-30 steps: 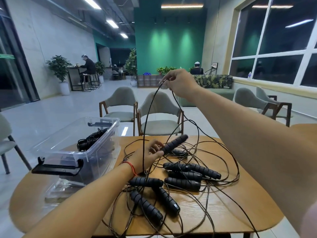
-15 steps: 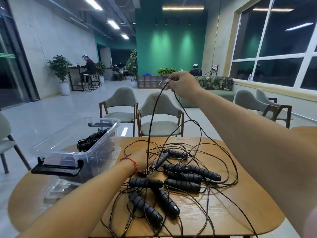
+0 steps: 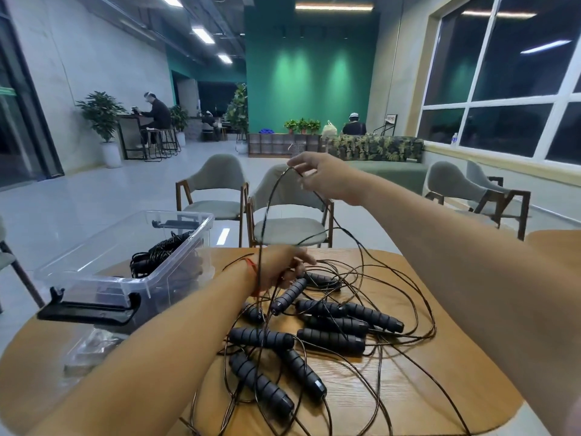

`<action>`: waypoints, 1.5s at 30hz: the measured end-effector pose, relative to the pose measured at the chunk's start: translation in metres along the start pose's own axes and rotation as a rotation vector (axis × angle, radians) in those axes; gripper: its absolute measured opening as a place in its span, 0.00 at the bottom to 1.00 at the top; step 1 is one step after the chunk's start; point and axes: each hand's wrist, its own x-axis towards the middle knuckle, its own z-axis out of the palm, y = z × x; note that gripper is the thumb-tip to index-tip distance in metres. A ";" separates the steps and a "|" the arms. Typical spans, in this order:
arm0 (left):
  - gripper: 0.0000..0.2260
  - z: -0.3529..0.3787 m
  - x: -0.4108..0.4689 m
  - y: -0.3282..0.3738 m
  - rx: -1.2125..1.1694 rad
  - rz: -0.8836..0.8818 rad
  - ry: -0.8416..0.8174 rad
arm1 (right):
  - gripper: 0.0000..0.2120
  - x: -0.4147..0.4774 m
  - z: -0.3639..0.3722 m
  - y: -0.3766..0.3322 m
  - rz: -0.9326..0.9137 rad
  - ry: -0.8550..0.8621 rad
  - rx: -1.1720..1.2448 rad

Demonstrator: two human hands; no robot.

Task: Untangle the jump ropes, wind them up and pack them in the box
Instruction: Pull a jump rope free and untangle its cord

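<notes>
On my far left the clear box (image 3: 151,278) sits on the wooden table (image 3: 408,388), its black latch (image 3: 88,313) facing me, and one wound rope (image 3: 157,250) lies inside against the far wall. Something clear lies under or just in front of the box, but it is too blurred for me to name. My left forearm crosses the near-left of the table and covers what lies beneath it. One handle (image 3: 251,313) shows only as a stub past the wrist, which wears a red string (image 3: 250,265). The left hand (image 3: 279,269) is turned down at the far edge of the tangle, fingers curled at the top end of a slanted handle (image 3: 287,295). The back of the hand hides whether they grip that handle, a strand, or nothing, so I cannot tell. The jump ropes (image 3: 330,338) sprawl across the middle of the table, black ribbed handles lying side by side and crossed, thin cords looping over them. Several loops run off the bottom of the picture. Above, the right hand (image 3: 327,180) pinches a raised cord (image 3: 267,209) between thumb and forefinger, other fingers loose. The strand drops in front of the left wrist into the pile. Two grey chairs (image 3: 217,184) stand just behind the table. My right arm is cut off at the right edge, partly masking another tabletop (image 3: 556,243).
</notes>
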 end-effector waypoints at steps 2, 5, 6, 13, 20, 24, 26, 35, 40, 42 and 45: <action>0.14 -0.016 0.003 0.001 -0.145 0.078 -0.036 | 0.25 -0.002 0.003 0.012 0.021 -0.012 -0.051; 0.17 -0.034 -0.012 0.014 -0.236 0.224 -0.122 | 0.30 -0.009 0.006 0.035 0.067 0.036 -0.119; 0.16 -0.038 -0.017 0.016 -0.233 0.260 -0.131 | 0.32 -0.011 0.009 0.043 0.121 0.005 -0.133; 0.13 -0.059 -0.006 0.016 -0.468 0.353 -0.109 | 0.15 -0.028 0.062 0.075 0.264 -0.387 -0.099; 0.17 -0.068 -0.001 0.020 -0.680 0.438 0.166 | 0.17 -0.023 0.058 0.056 0.281 -0.378 0.136; 0.16 -0.063 0.002 0.015 -0.421 0.410 0.271 | 0.14 -0.012 0.044 0.032 0.240 -0.138 0.416; 0.16 -0.048 0.003 0.011 -0.268 0.366 0.138 | 0.13 -0.004 0.038 0.014 0.217 -0.037 0.567; 0.12 0.032 -0.003 0.042 -0.077 0.466 0.103 | 0.14 0.022 0.034 -0.051 0.136 0.108 0.949; 0.12 0.027 -0.006 0.060 -0.336 0.440 0.160 | 0.14 0.017 0.025 -0.025 0.129 0.157 0.675; 0.14 0.020 -0.008 0.074 -0.390 0.457 0.231 | 0.18 0.007 0.023 -0.018 0.131 0.097 0.578; 0.17 0.005 -0.013 0.100 -0.488 0.505 0.279 | 0.18 -0.013 0.019 -0.001 0.112 -0.060 0.633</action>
